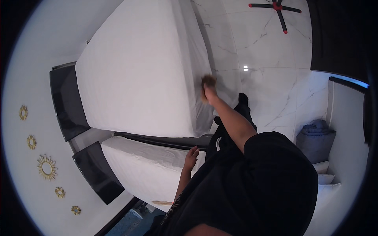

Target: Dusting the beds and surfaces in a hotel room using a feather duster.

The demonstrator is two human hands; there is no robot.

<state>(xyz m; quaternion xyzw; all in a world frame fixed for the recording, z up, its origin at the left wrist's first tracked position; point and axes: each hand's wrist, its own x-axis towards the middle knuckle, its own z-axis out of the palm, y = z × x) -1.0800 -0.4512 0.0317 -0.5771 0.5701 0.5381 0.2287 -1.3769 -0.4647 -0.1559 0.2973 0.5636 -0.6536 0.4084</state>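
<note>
From the head camera we look down on a bed (pixel 141 67) under a smooth white sheet (pixel 157 106), standing on a white marble floor (pixel 267 78). Black headboards (pixel 67 102) sit at the bed's left end, against a wall hung with gold sun ornaments (pixel 46 167). A second bed (pixel 145 169) lies just below the first. Our right hand (pixel 208 88) presses on the sheet at the bed's right edge; it is blurred, so we cannot tell its grip. Our left hand (pixel 191 155), fingers loosely curled, rests on the second bed holding nothing.
</note>
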